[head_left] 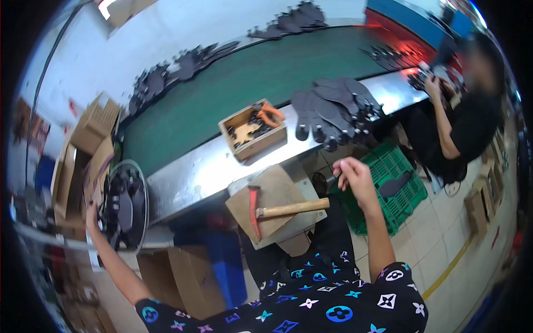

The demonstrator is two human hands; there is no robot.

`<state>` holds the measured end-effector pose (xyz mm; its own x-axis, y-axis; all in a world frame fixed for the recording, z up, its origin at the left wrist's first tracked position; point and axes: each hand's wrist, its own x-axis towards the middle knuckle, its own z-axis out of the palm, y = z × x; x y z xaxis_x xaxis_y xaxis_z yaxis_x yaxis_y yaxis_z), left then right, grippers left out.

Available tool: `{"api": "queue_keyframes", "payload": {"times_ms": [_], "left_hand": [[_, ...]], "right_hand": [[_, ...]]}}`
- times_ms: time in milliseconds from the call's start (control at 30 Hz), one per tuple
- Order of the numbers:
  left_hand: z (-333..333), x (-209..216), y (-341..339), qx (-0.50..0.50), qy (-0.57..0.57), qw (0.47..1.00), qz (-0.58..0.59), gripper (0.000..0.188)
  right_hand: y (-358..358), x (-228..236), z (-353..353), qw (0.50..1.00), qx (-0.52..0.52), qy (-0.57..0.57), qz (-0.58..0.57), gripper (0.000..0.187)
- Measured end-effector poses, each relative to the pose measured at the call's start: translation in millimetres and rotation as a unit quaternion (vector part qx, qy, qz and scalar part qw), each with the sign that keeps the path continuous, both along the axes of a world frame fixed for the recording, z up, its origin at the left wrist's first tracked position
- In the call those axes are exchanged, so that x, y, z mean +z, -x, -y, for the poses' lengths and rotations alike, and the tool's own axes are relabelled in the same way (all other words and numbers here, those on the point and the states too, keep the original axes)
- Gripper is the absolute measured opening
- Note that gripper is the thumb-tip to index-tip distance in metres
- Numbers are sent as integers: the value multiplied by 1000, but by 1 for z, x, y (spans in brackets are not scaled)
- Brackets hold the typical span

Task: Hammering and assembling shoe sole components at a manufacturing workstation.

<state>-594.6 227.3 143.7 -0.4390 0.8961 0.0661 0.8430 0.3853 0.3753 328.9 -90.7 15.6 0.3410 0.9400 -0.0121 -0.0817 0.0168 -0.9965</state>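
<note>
At the far left my left hand reaches to the side of a round clear-rimmed tub full of dark shoe soles. Its fingers are small and partly hidden there, so any grip does not show. My right hand hangs in the air over the edge of a green plastic crate, fingers loosely bent and apart, with nothing in it. Between my arms, a hammer with a red head and wooden handle lies on a brown pad above my lap.
A wooden box with small black parts and orange-handled pliers stands on the metal ledge. Dark soles are piled beside it. Beyond runs a green conveyor belt. A co-worker sits at the right. Cardboard boxes stand lower left.
</note>
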Motion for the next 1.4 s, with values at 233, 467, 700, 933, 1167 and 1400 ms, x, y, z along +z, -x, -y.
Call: {"api": "queue_keyframes", "payload": {"times_ms": [233, 467, 700, 933, 1167, 1400], "left_hand": [[29, -24, -226, -82, -143, 949, -268, 48], [152, 7, -512, -341, -128, 916, -170, 47], [209, 7, -666, -467, -326, 822, 20, 54], [257, -20, -638, -274, -339, 823, 365, 29], [259, -124, -627, -281, -163, 891, 317, 59], [216, -112, -658, -330, -179, 927, -26, 70]], "right_hand": [[-41, -10, -112, 834, -160, -131, 512, 40], [-92, -9, -205, 865, -46, -16, 500, 27], [60, 124, -138, 961, 69, -187, -190, 33], [94, 63, -36, 844, 11, -317, 432, 89], [64, -97, 75, 880, 40, 6, 473, 46], [45, -125, 189, 947, -111, 144, 266, 28]]}}
